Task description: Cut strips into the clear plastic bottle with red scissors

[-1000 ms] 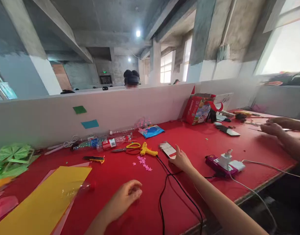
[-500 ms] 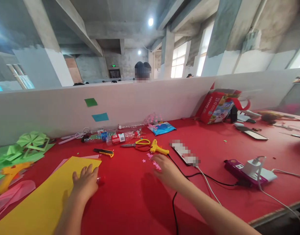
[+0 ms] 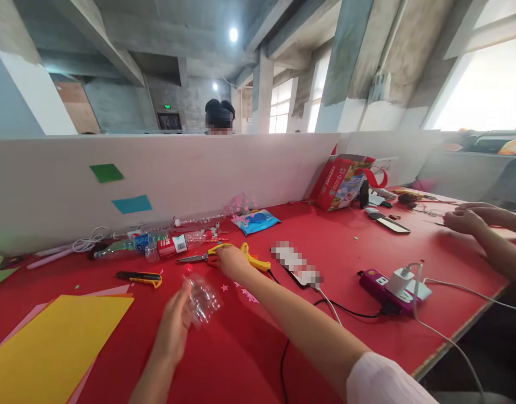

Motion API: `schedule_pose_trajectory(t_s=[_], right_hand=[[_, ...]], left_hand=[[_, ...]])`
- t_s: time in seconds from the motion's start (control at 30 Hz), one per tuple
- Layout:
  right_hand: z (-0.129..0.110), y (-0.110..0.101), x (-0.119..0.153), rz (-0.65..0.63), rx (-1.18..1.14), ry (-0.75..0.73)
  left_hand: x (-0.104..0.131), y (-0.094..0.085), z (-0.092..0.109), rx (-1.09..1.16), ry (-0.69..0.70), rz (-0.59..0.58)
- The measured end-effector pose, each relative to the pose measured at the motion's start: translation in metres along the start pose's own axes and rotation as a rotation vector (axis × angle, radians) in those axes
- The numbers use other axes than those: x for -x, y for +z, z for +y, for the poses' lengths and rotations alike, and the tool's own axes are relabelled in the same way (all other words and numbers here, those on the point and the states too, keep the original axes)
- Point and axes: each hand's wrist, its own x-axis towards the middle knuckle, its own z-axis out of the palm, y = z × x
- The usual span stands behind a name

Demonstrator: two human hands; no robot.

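My left hand [image 3: 176, 322] is closed on the side of a clear plastic bottle piece [image 3: 202, 302] above the red table [image 3: 224, 365]. Farther forward, my right hand [image 3: 234, 262] reaches over the handles of the scissors [image 3: 194, 258], fingers bent down at the yellow and red loops; its fingertips are partly hidden. Right beside it lies a yellow glue gun [image 3: 258, 262]. Pink paper stars [image 3: 250, 295] are scattered under my right forearm.
Plastic bottles [image 3: 169, 246] lie along the partition [image 3: 190, 174]. A cutter [image 3: 140, 278] and yellow paper [image 3: 59, 348] are at left; a phone [image 3: 297, 264] and power strip [image 3: 378, 286] at right. Another person's hands [image 3: 468, 219] are at far right.
The view has turned right. My left hand has left the yellow paper and now holds the clear bottle piece. My right hand has moved from the stars to the scissors handles.
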Motion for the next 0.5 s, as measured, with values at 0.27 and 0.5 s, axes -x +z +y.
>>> schedule_pose_trajectory(t_s=[0.27, 0.5], right_hand=[[0.011, 0.015, -0.037, -0.181, 0.170, -0.011], [0.007, 0.013, -0.041, -0.157, 0.171, -0.032]], left_hand=[[-0.014, -0.009, -0.010, 0.343, -0.182, 0.022], [-0.016, -0.007, -0.011, 0.358, -0.144, -0.027]])
